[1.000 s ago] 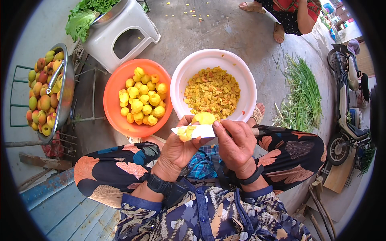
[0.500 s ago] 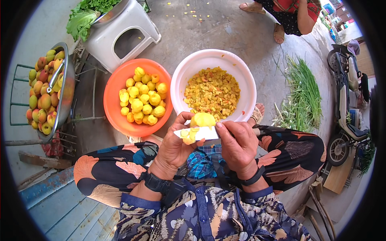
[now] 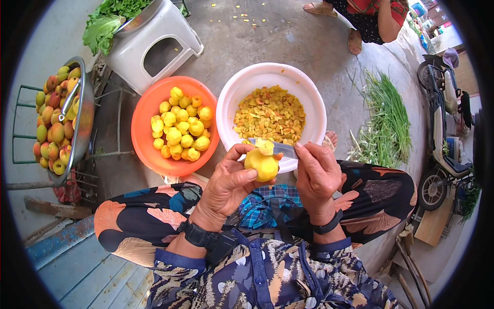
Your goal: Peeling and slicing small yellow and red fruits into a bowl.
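Note:
My left hand is closed round a peeled yellow peach, held above my lap at the near rim of the white basin. In my right hand is a knife, its blade pointing left across the top of the fruit. Bits of peel cling to the blade. Peel scraps lie heaped in the white basin. Left of it, an orange basin holds several peeled peaches. The knife's handle is mostly hidden by my fingers.
At far left a metal bowl of unpeeled peaches holds a peeler. A white stool carries leafy greens. Green onions lie on the floor at right, near a motorbike. Another person sits at the far right.
The knife has moved from the near side of the peach to its far, upper side. The peach has turned and sits lower; my right hand has shifted slightly right.

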Demonstrator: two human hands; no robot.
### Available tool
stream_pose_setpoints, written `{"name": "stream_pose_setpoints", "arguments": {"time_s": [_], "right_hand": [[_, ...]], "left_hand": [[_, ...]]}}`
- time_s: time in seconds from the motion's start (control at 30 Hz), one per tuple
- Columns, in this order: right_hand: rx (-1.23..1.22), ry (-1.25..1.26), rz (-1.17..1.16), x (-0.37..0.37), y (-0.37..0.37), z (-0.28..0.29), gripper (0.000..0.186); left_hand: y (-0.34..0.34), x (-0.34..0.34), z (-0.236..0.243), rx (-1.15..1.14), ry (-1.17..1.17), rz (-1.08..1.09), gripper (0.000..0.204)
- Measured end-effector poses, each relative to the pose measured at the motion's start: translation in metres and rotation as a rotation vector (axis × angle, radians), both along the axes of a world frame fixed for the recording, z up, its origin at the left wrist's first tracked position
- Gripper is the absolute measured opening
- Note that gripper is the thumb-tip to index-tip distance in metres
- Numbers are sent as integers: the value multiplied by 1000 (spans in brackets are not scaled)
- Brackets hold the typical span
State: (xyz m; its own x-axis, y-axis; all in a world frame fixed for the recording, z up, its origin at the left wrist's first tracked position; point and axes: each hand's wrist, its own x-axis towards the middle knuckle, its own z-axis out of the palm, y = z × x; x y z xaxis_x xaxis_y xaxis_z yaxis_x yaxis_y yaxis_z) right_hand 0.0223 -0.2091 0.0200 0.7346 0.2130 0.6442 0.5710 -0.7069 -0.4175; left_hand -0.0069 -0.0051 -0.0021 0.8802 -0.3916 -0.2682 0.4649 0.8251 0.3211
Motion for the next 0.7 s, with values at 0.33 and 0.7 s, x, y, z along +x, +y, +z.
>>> {"name": "stream_pose_setpoints", "arguments": {"time_s": [0.33,0.7], "right_hand": [[-63,-58,218,-13,13,9,47],[-67,-34,140,-8,9,5,42]], "left_hand": [[2,-4,-10,161,-56,39,79],[3,0,-3,178,5,35,64]]}}
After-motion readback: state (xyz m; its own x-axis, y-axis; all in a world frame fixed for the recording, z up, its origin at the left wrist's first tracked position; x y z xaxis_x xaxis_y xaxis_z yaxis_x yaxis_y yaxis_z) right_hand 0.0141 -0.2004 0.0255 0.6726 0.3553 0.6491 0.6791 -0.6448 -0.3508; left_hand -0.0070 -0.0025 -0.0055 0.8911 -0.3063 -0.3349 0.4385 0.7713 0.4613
